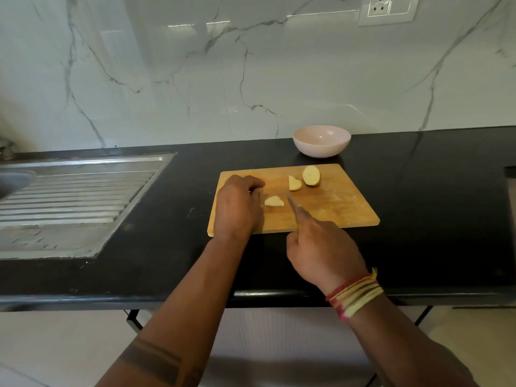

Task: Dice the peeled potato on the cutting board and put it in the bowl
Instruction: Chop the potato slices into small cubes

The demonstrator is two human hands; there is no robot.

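Observation:
A wooden cutting board lies on the black counter. Three potato pieces are on it: a half potato at the back, a smaller piece beside it, and a flat slice near the middle. My left hand rests on the board just left of that slice, fingers curled, close to it. My right hand grips a knife whose blade points up and left, its tip just right of the slice. A pale pink bowl stands empty behind the board.
A steel sink drainboard is set into the counter on the left. A marble wall with a power socket rises behind. The counter's front edge runs under my forearms.

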